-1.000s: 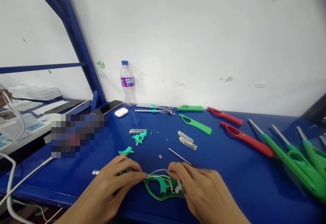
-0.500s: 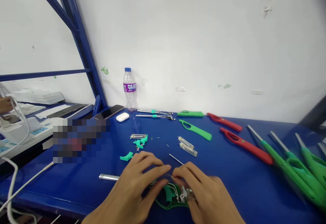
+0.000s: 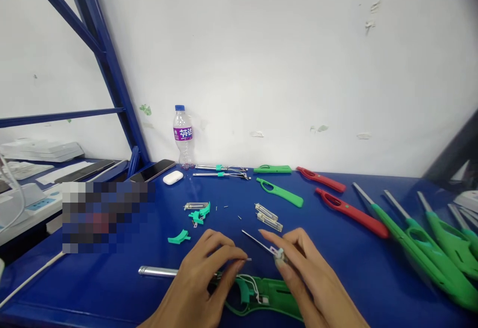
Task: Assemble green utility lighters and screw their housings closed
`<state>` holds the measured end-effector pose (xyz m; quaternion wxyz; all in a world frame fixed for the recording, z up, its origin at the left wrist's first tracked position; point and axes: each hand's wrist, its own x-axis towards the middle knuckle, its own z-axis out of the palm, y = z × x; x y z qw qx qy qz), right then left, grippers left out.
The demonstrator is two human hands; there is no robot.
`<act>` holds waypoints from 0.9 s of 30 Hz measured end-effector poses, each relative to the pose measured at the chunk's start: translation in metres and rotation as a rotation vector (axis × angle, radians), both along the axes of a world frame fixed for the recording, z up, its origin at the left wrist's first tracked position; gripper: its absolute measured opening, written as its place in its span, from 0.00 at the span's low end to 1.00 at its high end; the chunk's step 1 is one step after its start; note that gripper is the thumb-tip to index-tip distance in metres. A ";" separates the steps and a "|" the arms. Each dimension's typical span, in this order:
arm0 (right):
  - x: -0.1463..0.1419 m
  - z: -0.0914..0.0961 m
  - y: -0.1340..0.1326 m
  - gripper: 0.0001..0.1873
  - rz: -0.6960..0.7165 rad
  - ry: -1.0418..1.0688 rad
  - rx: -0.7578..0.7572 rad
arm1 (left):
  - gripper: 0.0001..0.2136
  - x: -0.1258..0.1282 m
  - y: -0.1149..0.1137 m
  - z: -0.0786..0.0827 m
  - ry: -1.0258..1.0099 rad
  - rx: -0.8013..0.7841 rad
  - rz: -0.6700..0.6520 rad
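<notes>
My left hand point(image 3: 211, 273) pinches a tiny pale piece point(image 3: 249, 259), possibly a short tube, between thumb and forefinger. In my right hand point(image 3: 304, 273) is a small clear part with a white fitting point(image 3: 278, 254), gripped at the fingertips; most of it is hidden. Below both hands lies an opened green lighter casing point(image 3: 278, 290), with a teal trigger point(image 3: 244, 290) and white wires point(image 3: 256, 284) inside. Its metal barrel point(image 3: 159, 271) sticks out past my left hand. A thin metal rod point(image 3: 256, 241) lies just beyond, its near end by my right fingers.
Clear fuel tanks point(image 3: 269, 217), teal trigger parts point(image 3: 199, 214) and tiny pins lie beyond my hands. Green shells point(image 3: 282, 192), red shells point(image 3: 353, 212) and several green lighters point(image 3: 414, 248) occupy the right. A bottle point(image 3: 182, 136), earbud case point(image 3: 173, 177) and phone point(image 3: 153, 170) stand back left.
My hands have moved apart. The right has lifted the clear part with the white fitting out over the casing, exposing the casing's right end. The view has shifted slightly.
</notes>
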<state>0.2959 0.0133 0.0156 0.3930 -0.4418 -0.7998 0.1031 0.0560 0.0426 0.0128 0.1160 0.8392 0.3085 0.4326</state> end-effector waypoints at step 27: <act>-0.009 -0.010 -0.001 0.15 0.026 0.007 0.095 | 0.11 0.001 -0.002 0.001 0.069 0.086 -0.055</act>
